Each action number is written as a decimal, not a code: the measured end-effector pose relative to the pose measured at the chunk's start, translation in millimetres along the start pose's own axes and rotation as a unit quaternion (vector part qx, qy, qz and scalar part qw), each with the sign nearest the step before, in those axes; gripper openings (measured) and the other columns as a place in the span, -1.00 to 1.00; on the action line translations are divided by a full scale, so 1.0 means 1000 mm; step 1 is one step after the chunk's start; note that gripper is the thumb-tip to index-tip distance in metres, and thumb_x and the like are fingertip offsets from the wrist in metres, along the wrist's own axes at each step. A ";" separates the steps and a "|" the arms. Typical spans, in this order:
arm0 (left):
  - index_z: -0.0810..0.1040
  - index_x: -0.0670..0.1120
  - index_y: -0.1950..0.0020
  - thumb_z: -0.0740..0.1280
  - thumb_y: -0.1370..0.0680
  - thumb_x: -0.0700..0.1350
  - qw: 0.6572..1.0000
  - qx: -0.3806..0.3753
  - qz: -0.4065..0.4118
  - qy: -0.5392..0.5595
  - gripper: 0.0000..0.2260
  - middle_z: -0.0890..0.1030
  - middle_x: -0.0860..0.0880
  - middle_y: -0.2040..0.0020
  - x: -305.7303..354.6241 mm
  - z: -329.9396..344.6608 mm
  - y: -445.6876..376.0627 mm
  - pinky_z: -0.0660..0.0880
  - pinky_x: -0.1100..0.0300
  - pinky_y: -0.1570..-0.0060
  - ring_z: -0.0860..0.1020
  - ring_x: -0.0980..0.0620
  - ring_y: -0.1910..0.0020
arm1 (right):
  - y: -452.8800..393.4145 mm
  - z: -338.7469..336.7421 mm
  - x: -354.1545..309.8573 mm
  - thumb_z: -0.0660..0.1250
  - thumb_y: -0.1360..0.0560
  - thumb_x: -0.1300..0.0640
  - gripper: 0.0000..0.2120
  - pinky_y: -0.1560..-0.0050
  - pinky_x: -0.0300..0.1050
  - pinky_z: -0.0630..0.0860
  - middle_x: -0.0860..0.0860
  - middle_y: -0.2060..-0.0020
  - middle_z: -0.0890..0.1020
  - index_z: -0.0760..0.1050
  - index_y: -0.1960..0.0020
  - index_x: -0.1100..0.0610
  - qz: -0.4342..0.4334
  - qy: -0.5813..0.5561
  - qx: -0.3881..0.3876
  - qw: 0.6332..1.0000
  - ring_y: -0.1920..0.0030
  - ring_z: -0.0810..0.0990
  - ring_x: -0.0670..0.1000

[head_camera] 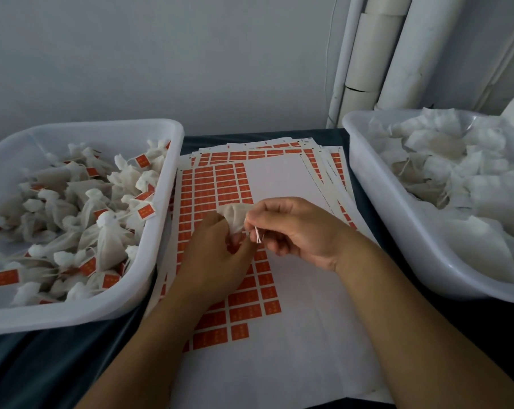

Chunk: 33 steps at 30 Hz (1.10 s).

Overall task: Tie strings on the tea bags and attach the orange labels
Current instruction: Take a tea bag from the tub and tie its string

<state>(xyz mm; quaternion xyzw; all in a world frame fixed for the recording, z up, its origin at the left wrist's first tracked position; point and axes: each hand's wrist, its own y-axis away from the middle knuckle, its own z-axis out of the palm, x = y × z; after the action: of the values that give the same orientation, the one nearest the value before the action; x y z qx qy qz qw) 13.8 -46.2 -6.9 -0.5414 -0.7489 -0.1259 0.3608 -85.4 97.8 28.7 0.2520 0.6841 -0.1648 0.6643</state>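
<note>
Item: tea bag (234,215), white mesh, one unit in work. Location: held in the air over the label sheet (279,184), between both hands, at the middle of the desk (368,202).

Left hand (217,255): fingers curled round the lower body of the bag, gripping it from beneath.

Right hand (291,228): thumb and forefinger pinching the string (257,235) close to the bag's neck; short white ends hang below the pinch. Whether a knot is already formed cannot be told.

Stock, finished: left tub (167,202), white plastic, holding tied bags with orange labels (146,210) on their strings.

Stock, untied: right tub (397,214), white plastic, heaped with plain bags, no labels seen.

Labels: orange stickers (220,187) in rows on the top sheet, part of it already stripped; more sheets are stacked beneath.

Step in hand, as judged: drawing the string tight round the gathered neck.

Handling notes: keep the left grip on the body, not on the neck, so the gather stays closed without crushing the mesh. Pull the string ends evenly, close to the neck, so the loop does not slip off the top. Leave a free tail long enough to take a label. The mesh looks thin; a sharp tug could tear it or spill the filling.
</note>
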 end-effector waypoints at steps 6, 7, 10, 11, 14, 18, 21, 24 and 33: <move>0.57 0.02 0.07 -0.02 -0.60 0.28 0.993 -0.055 0.078 -0.069 -0.52 0.51 0.10 0.09 -0.007 0.003 -0.002 0.42 0.22 0.14 0.47 0.10 0.10 | 0.002 -0.001 -0.001 0.34 -0.64 -0.02 -0.75 0.36 -0.27 0.46 -0.02 0.28 0.67 0.68 0.11 0.07 -0.014 0.050 -0.008 0.999 0.39 0.52 -0.11; 0.59 0.01 0.04 -0.08 -0.61 0.30 0.992 -0.065 0.095 -0.057 -0.45 0.53 0.08 0.06 -0.007 0.003 -0.001 0.48 0.16 0.08 0.48 0.10 0.07 | 0.003 -0.003 -0.001 0.35 -0.63 -0.02 -0.75 0.33 -0.27 0.48 -0.01 0.28 0.68 0.68 0.12 0.08 -0.014 0.045 -0.013 0.999 0.40 0.51 -0.11; 0.60 0.02 -0.01 -0.06 -0.67 0.21 0.988 -0.082 0.130 -0.017 -0.52 0.56 0.11 0.04 -0.005 0.004 0.002 0.50 0.16 0.00 0.51 0.11 0.05 | 0.003 -0.005 -0.001 0.37 -0.62 -0.01 -0.75 0.30 -0.28 0.51 0.00 0.28 0.69 0.69 0.12 0.09 -0.009 0.047 -0.028 0.998 0.44 0.48 -0.10; 0.59 0.03 -0.03 -0.03 -0.66 0.18 0.987 -0.087 0.134 0.002 -0.57 0.56 0.12 0.04 -0.004 0.005 0.002 0.50 0.21 0.00 0.52 0.12 0.04 | 0.002 -0.006 -0.001 0.37 -0.62 -0.01 -0.76 0.30 -0.27 0.51 0.02 0.28 0.69 0.70 0.11 0.09 -0.009 0.049 -0.035 0.998 0.45 0.47 -0.10; 0.60 0.03 0.01 0.02 -0.68 0.06 0.982 -0.095 0.137 0.089 -0.63 0.60 0.14 0.10 0.000 0.003 0.005 0.50 0.27 0.07 0.56 0.10 0.05 | 0.003 -0.011 -0.001 0.35 -0.63 -0.02 -0.77 0.17 -0.13 0.60 0.06 0.24 0.70 0.71 0.00 0.09 -0.019 0.037 -0.043 0.998 0.46 0.48 -0.07; 0.56 0.13 0.08 0.02 -0.66 0.11 0.976 -0.102 0.064 0.182 -0.66 0.61 0.20 0.17 0.005 0.000 0.008 0.44 0.43 0.13 0.58 0.19 0.10 | 0.001 -0.015 -0.003 0.27 -0.67 -0.03 -0.75 0.34 -0.21 0.54 0.01 0.03 0.73 0.65 -0.10 0.09 -0.062 0.017 0.012 0.998 0.46 0.50 -0.08; 0.50 0.05 0.17 0.01 -0.63 0.17 0.974 -0.109 0.015 0.200 -0.63 0.53 0.15 0.34 0.003 0.001 0.006 0.42 0.32 0.22 0.50 0.20 0.31 | -0.001 -0.012 -0.003 0.26 -0.68 0.01 -0.81 0.44 -0.27 0.44 -0.06 -0.10 0.71 0.58 -0.15 0.08 -0.090 0.090 0.040 0.991 0.48 0.47 -0.11; 0.60 -0.09 0.15 -0.04 -0.73 0.04 0.963 -0.124 0.041 0.236 -0.50 0.52 0.07 0.38 0.005 -0.002 0.004 0.45 0.32 0.20 0.49 0.18 0.36 | -0.002 -0.005 0.000 0.32 -0.65 0.03 -0.86 0.40 -0.32 0.47 -0.07 0.03 0.71 0.55 -0.16 0.06 -0.096 0.152 0.031 0.983 0.39 0.58 -0.16; 0.60 0.07 0.32 0.00 -0.75 0.01 0.965 -0.090 -0.039 0.243 -0.46 0.58 0.11 0.39 0.003 -0.009 0.000 0.44 0.44 0.32 0.54 0.25 0.39 | 0.000 -0.004 0.000 0.40 -0.60 0.10 -0.96 0.25 -0.28 0.57 -0.13 0.06 0.64 0.55 -0.03 0.03 -0.134 0.207 0.035 0.968 0.14 0.65 -0.10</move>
<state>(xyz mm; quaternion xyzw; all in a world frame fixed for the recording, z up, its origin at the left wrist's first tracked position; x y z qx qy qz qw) 16.7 -49.2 1.3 -0.4955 -0.6450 -0.3344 0.4760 -88.5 99.6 28.8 0.2097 0.8281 -0.2204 0.4708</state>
